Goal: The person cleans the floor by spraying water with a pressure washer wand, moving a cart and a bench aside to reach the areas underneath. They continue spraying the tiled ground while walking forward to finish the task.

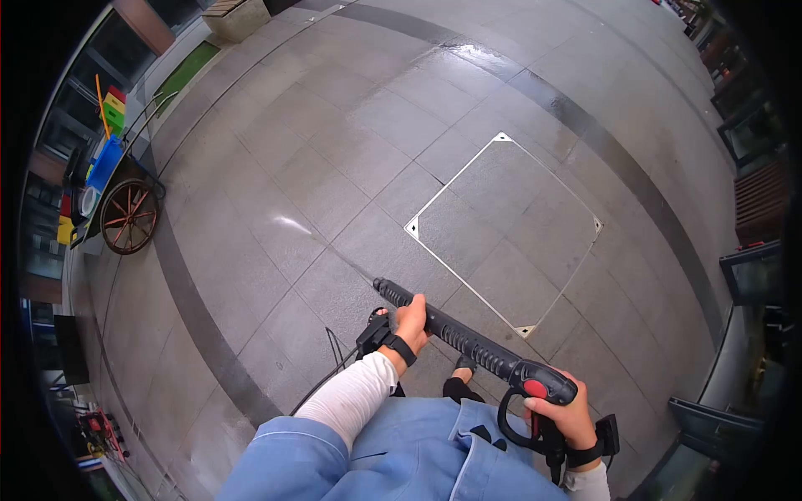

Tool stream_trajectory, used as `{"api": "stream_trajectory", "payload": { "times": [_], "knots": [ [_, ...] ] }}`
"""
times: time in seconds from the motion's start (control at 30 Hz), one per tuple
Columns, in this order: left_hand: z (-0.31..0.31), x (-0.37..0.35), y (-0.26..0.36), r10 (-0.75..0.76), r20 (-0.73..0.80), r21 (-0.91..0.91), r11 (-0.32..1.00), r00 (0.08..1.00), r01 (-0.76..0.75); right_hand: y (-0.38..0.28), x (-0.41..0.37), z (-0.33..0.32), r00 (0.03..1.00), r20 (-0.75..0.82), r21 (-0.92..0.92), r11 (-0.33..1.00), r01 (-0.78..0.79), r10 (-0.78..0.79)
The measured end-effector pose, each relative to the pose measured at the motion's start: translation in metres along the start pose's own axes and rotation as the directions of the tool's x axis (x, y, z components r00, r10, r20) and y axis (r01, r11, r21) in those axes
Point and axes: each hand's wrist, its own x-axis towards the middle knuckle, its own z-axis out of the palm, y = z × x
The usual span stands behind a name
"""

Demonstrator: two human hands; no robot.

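Observation:
A long black pressure washer gun (476, 340) lies diagonally across the front of my body, its nozzle pointing up and left. My left hand (409, 324) is wrapped around the lance near the nozzle end. At the rear, my right hand (572, 413) grips the handle below a red round button, partly hidden by the gun body. A thin water spray (294, 225) leaves the nozzle and strikes the grey paving tiles (334, 175). Black straps with small devices sit on both wrists.
A white-edged square access cover (510, 238) is set in the wet paving ahead. A cart with a spoked wheel (129, 217) and colourful boxes stands at the left. Red equipment (102, 430) is at the lower left. Glass doors (748, 271) line the right side.

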Motion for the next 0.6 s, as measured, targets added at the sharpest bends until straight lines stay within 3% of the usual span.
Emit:
{"api": "stream_trajectory", "payload": {
  "times": [0.03, 0.1, 0.13, 0.17, 0.23, 0.3, 0.37, 0.6],
  "knots": [
    [0.03, 0.012, 0.009, 0.01, 0.068, 0.093, 0.996, 0.998, -0.017, 0.016, -0.004, 0.005, 0.996, -0.079, 0.086, 0.996, -0.036, 0.043],
    [0.086, 0.024, 0.024, 0.042, 0.265, 0.208, 0.973, 0.963, -0.099, 0.014, -0.009, 0.038, 0.955, -0.297, 0.116, 0.992, 0.041, -0.005],
    [0.111, 0.028, 0.029, 0.054, 0.328, 0.222, 0.966, 0.943, -0.132, 0.03, -0.005, 0.046, 0.923, -0.372, 0.01, 0.994, 0.11, -0.098],
    [0.131, 0.033, 0.035, 0.068, 0.386, 0.233, 0.958, 0.92, -0.169, 0.028, 0.004, 0.056, 0.92, -0.381, 0.01, 0.994, 0.107, -0.095],
    [0.156, 0.038, 0.046, 0.069, 0.404, 0.292, 0.935, 0.912, -0.199, 0.022, 0.011, 0.074, 0.826, -0.56, 0.1, 0.984, 0.145, -0.065],
    [0.155, 0.041, 0.061, 0.073, 0.411, 0.334, 0.916, 0.909, -0.224, 0.0, 0.019, 0.087, 0.821, -0.571, 0.16, 0.983, 0.094, 0.014],
    [0.149, 0.053, 0.082, 0.015, 0.355, 0.341, 0.929, 0.935, -0.145, -0.02, 0.036, 0.095, 0.834, -0.55, 0.174, 0.983, 0.055, 0.051],
    [0.145, 0.107, 0.134, -0.058, 0.393, 0.356, 0.93, 0.918, -0.094, -0.032, 0.094, 0.129, 0.858, -0.513, 0.107, 0.991, 0.081, -0.015]
  ]
}}
